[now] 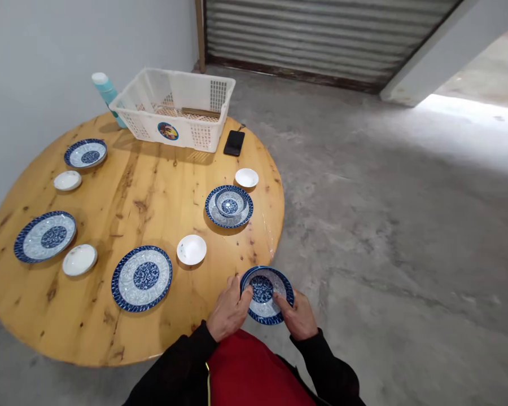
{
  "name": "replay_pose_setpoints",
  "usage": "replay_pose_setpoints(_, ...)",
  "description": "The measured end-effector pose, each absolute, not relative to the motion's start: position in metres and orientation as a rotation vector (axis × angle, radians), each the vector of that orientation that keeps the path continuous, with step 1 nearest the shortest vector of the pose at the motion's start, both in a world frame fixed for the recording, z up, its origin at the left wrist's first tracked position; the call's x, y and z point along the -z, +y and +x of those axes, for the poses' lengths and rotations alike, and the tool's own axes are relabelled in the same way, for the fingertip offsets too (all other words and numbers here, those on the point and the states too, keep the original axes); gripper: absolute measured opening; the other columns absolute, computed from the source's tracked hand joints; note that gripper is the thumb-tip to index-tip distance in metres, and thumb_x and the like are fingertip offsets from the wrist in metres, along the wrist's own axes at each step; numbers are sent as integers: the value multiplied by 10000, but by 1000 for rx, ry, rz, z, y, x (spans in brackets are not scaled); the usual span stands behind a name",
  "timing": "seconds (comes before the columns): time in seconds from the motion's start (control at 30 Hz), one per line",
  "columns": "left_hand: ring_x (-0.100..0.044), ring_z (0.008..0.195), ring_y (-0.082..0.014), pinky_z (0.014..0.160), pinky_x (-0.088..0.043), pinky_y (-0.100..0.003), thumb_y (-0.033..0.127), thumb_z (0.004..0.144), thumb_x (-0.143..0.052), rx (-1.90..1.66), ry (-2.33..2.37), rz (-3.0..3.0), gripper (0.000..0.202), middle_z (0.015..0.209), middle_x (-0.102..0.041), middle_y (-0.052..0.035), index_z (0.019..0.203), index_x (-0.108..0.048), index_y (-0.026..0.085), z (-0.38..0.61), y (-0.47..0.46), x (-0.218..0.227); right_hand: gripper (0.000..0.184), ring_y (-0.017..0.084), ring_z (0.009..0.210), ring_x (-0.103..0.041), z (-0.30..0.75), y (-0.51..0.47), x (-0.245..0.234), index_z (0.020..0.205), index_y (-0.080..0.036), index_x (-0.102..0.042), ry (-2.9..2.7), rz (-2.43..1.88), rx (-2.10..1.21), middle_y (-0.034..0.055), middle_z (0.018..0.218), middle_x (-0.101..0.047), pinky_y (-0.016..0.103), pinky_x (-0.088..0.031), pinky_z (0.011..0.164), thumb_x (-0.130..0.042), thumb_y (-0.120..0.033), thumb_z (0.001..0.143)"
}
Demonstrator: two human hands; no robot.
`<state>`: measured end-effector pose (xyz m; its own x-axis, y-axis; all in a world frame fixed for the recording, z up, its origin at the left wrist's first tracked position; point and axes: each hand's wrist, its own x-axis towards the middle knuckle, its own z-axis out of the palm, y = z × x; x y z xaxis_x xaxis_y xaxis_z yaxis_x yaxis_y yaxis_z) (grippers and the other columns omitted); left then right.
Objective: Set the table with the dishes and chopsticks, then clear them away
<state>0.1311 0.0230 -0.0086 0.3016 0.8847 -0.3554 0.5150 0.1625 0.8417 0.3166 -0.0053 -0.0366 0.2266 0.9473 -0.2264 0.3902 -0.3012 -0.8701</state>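
Just past the table's near right edge, my left hand [230, 309] and my right hand [300, 317] grip opposite sides of blue-and-white bowls [263, 312]. Both thumbs press inside the upper one; a second rim shows at its upper left, so they look stacked, though I cannot tell how many. Left of my hands lies a flat blue-rimmed plate [127, 275], with a small white bowl [192, 250] beside it. Farther up, a patterned bowl [230, 203] sits on another blue-rimmed plate [212, 214], near a second small white bowl [246, 177].
The round wooden table [139, 208] carries more blue-rimmed plates [45, 237] and small white bowls [80, 260] on its left. A white plastic basket [180, 132] holding chopsticks stands at the back, between a blue bottle [105, 90] and a phone [234, 143]. Concrete floor [385, 242] lies right.
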Motion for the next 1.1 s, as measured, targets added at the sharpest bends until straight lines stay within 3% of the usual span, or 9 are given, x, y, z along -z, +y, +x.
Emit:
replay_pose_setpoints(0.27,-637,1050,-238,943,-480,-366,240,995,-337,-431,1605,1712,278,1091,-679,-123,1108,-581,170,141,118,-16,323,239,725,-669,321,111,19,830,-175,-671,-1398,-1728,-966,81,776,-741,338,-545,718,-503,-443,767)
replay_pose_setpoints(0.43,-666,1009,-262,853,-483,-344,245,1003,-381,-255,1839,1820,247,1052,-692,-124,1070,-599,150,142,169,-36,311,233,723,-654,322,178,15,837,-169,-655,-1547,-1633,-940,71,760,-719,340,-525,706,-498,-427,765)
replay_pose_setpoints(0.63,-678,996,-272,821,-465,-327,231,988,-411,-269,2081,1703,226,975,-704,-120,1054,-608,141,148,205,-31,271,225,714,-618,322,243,24,869,-169,-648,-1779,-1570,-969,60,739,-687,328,-494,687,-481,-356,768)
replay_pose_setpoints(0.87,-674,970,-258,825,-455,-323,227,964,-439,-331,2225,1429,209,980,-713,-117,1017,-628,156,156,229,-22,387,282,894,-626,318,287,35,1048,-128,-673,-2032,-1502,-900,157,975,-695,403,-506,843,-445,-335,815)
replay_pose_setpoints(1.1,-666,999,-266,840,-475,-337,234,967,-419,-238,2322,1316,239,1035,-674,-141,1008,-637,144,164,234,-13,361,313,968,-606,318,300,51,1087,-117,-643,-2181,-1479,-843,175,1007,-676,421,-494,889,-435,-294,850)
